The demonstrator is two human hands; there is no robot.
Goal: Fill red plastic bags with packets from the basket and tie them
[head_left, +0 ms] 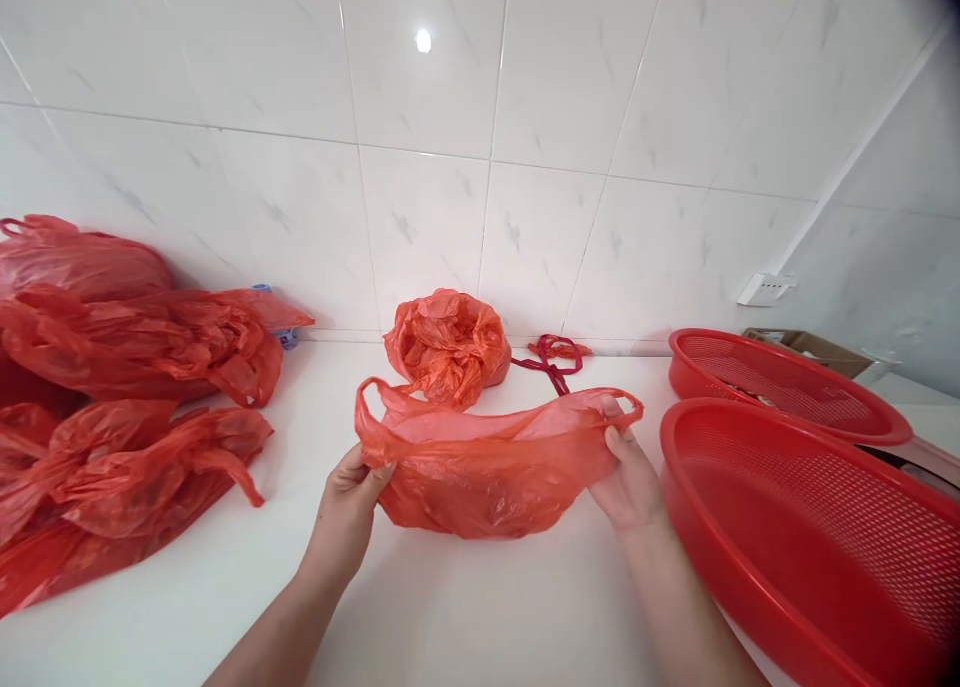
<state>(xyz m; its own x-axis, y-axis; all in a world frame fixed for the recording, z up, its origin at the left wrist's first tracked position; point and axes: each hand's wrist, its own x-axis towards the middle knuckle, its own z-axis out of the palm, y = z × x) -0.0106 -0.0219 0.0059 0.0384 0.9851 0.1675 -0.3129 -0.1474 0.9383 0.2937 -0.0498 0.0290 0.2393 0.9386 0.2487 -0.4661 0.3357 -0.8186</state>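
Observation:
A thin red plastic bag (pixel 487 482) is stretched sideways between my two hands, its mouth gaping upward and a loop handle at each end. My left hand (pixel 352 507) pinches the bag's left side just below the handle, thumb in front. At the other end my right hand (pixel 628 472) grips the right side, with the thumb on the front and the fingers partly hidden behind the film. Behind the held bag, a crumpled red plastic bag (pixel 448 342) sits against the wall. What the held bag contains, if anything, cannot be seen.
Several full or bunched red bags (pixel 135 357) crowd the left of the white table (pixel 450 617). Two red perforated baskets (pixel 787 557) stand at the right, a cardboard box (pixel 814 350) behind them. A dark red strap (pixel 559 362) lies near the tiled wall (pixel 427 217).

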